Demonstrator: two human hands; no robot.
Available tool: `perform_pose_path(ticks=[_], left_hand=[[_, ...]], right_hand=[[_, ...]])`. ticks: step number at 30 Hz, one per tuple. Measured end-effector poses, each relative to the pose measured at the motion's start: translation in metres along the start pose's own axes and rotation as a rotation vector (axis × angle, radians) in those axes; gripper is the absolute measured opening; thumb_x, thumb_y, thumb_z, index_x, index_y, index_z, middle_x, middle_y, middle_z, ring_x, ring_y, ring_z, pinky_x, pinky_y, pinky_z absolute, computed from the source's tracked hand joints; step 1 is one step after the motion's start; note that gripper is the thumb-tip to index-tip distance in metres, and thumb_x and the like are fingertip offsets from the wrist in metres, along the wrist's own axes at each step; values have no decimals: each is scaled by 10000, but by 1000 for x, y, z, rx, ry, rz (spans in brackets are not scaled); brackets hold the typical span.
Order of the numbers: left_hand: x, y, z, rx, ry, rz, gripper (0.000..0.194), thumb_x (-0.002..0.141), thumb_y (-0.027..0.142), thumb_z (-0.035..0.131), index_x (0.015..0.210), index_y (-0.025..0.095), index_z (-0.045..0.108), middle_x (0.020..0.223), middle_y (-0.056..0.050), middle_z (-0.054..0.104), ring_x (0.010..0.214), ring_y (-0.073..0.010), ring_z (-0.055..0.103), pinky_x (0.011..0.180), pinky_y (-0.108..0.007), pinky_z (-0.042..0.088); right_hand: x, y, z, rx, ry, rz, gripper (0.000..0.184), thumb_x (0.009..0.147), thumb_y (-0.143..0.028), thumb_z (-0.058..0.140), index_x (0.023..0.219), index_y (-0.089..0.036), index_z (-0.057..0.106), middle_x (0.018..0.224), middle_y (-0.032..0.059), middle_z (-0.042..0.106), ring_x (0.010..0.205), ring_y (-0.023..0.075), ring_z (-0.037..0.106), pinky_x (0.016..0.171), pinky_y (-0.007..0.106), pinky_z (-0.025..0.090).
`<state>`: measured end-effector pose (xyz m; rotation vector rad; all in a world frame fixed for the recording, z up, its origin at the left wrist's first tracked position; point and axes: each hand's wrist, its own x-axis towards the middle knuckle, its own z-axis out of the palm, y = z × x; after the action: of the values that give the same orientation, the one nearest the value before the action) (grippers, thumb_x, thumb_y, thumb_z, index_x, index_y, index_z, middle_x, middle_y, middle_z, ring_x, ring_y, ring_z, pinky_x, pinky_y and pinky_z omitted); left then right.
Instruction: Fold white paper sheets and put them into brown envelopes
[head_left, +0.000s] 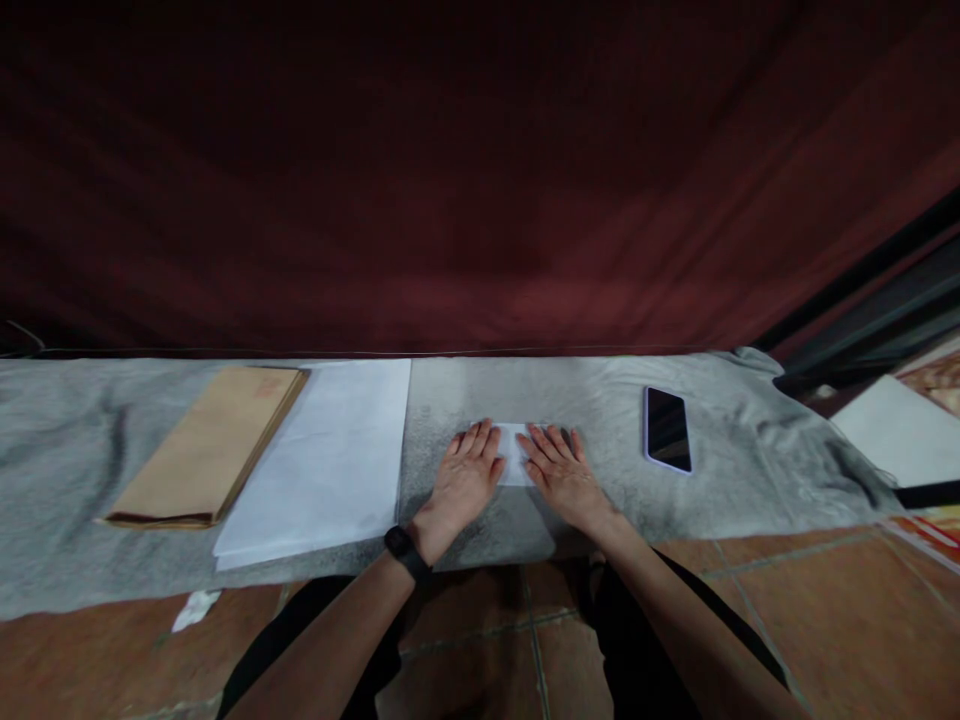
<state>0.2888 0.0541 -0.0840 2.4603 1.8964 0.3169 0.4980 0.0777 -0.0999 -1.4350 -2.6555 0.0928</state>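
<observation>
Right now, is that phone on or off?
The screen looks off: the phone lies face up on the grey cloth, its glass dark, with no picture or light showing.

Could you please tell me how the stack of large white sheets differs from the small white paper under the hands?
The large white sheets cover far more of the grey cloth than the small white paper. The large sheets lie untouched beside the brown envelopes, while the small paper is pressed by both hands and partly hidden. Both are white and lie flat.
</observation>
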Motion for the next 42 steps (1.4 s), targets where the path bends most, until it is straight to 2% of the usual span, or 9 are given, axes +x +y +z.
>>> perform_pose_path(ticks=[12, 17, 24, 27, 31, 34, 42], left_hand=[[-2, -4, 3, -17, -1, -24, 479, 1040, 378, 360, 1457, 185, 492, 1577, -98, 443, 1463, -278, 393, 1161, -458, 376], [2, -5, 1, -33, 5, -35, 444, 1043, 292, 329, 1429, 176, 516, 1545, -96, 487, 1452, -261, 413, 1176, -446, 367], [10, -5, 3, -38, 26, -107, 492, 1028, 296, 343, 1472, 109, 444, 1509, -139, 518, 1416, -267, 460, 1159, -433, 387], [10, -3, 6, -38, 44, -115, 518, 1035, 341, 342, 1493, 112, 419, 1542, -155, 475, 1432, -278, 438, 1176, -454, 364], [5, 6, 12, -39, 67, -21, 525, 1044, 380, 333, 1522, 172, 392, 1617, -107, 373, 1516, -268, 293, 1240, -500, 245], [2, 12, 16, -46, 27, 36, 511, 1051, 379, 315, 1529, 218, 393, 1630, -61, 356, 1525, -238, 274, 1254, -486, 216], [-5, 0, 10, -7, 33, -91, 558, 1045, 398, 288, 1547, 166, 367, 1608, -103, 386, 1512, -252, 308, 1238, -484, 247]], right_hand=[[-3, 5, -1, -44, 23, 46, 483, 1056, -339, 343, 1530, -295, 426, 1641, 27, 332, 1505, 320, 286, 1219, 622, 160], [-3, 6, 0, -36, 28, 37, 487, 1054, -334, 342, 1531, -290, 426, 1639, 34, 335, 1501, 322, 296, 1219, 622, 158], [-3, 11, 2, -44, 20, 18, 493, 1055, -355, 341, 1539, -294, 411, 1644, 36, 322, 1497, 330, 308, 1211, 631, 176], [-3, 14, 0, -39, 13, 9, 493, 1054, -359, 337, 1538, -300, 411, 1648, 37, 311, 1499, 323, 306, 1209, 628, 190], [-3, 15, -1, -39, -13, 19, 499, 1057, -339, 310, 1545, -289, 399, 1653, 41, 298, 1501, 310, 307, 1206, 610, 212], [-3, 15, 0, -37, -27, 30, 503, 1057, -349, 308, 1552, -296, 383, 1658, 30, 286, 1504, 303, 301, 1211, 597, 208], [-3, 31, -1, 2, -49, 92, 534, 1047, -360, 298, 1563, -236, 366, 1647, 56, 318, 1507, 273, 294, 1216, 542, 225]])
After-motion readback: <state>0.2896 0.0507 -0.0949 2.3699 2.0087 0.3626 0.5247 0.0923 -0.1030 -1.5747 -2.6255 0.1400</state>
